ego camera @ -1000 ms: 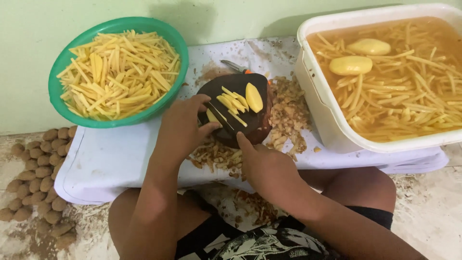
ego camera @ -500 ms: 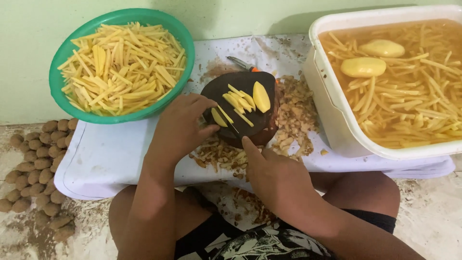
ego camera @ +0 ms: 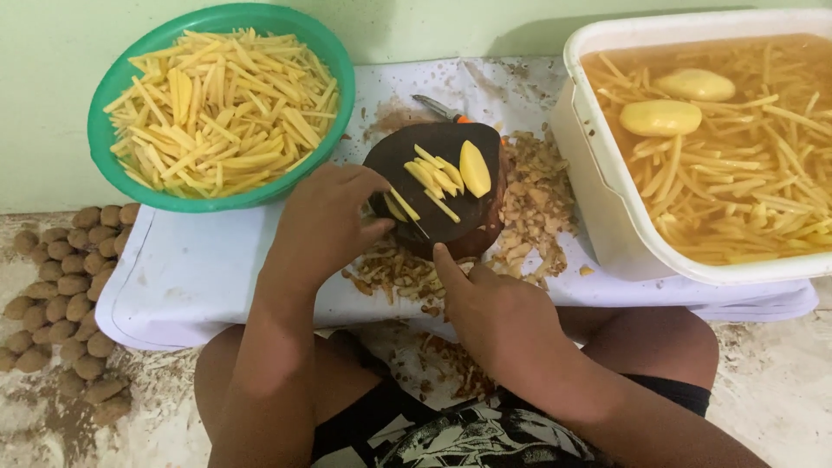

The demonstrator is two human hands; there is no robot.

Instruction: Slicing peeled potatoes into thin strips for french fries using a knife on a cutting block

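From the head camera, the knife blade [ego camera: 414, 221] shows only as a thin line between the two hands; its handle is hidden in the right hand [ego camera: 498, 312], so the grip itself is hard to make out. The potato piece under the left hand [ego camera: 325, 221] is mostly covered by the fingers. The white tub [ego camera: 598, 182] is cut off at the right edge.

The green bowl [ego camera: 113, 95] at upper left is heaped with raw potato sticks [ego camera: 221, 113]. The white tub holds cloudy water with many more sticks and two whole peeled potatoes [ego camera: 663, 117] floating near the top. A dark round cutting board [ego camera: 394, 160] lies between them on the white table [ego camera: 199, 269], carrying cut sticks [ego camera: 433, 178] and a potato slice [ego camera: 474, 169].

The left hand curls its fingers down onto the board's near left edge, pressing the potato piece. The right hand is closed, index finger stretched forward towards the board. Peelings [ego camera: 533, 195] lie right of the board; unpeeled potatoes [ego camera: 61, 295] sit on the floor at left.
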